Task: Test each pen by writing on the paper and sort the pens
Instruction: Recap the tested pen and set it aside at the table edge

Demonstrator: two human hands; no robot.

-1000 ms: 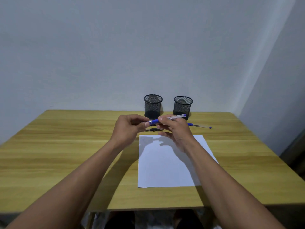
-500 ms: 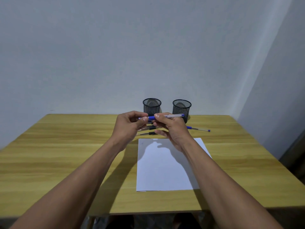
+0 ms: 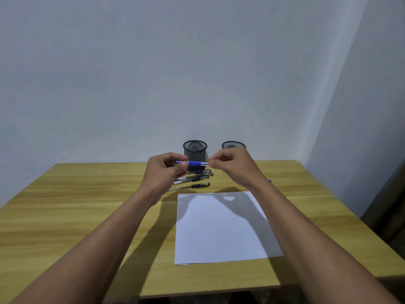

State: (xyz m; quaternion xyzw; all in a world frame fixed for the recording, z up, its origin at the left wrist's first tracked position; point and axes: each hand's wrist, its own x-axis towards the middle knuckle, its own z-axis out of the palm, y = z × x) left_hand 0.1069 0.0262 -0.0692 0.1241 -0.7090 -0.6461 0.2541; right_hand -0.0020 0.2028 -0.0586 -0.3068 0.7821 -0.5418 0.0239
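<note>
I hold a blue pen point(image 3: 195, 163) level above the table, in front of the left mesh cup point(image 3: 195, 150). My left hand point(image 3: 165, 170) pinches its left end and my right hand point(image 3: 232, 164) grips its right end. Several black-capped clear pens point(image 3: 192, 179) lie side by side on the table under the hands. A white sheet of paper point(image 3: 221, 227) lies flat nearer to me. The right mesh cup point(image 3: 233, 145) is mostly hidden behind my right hand. A small blue bit of another pen point(image 3: 269, 181) shows beyond my right forearm.
The wooden table point(image 3: 76, 216) stands against a pale wall, with a second wall close on the right. Both black mesh cups stand at the table's far edge. My forearms reach over the table's near edge on either side of the paper.
Both hands rose and drew apart along the blue pen, the right hand sliding right. The view tilted up, and the black pens under the hands came into sight.
</note>
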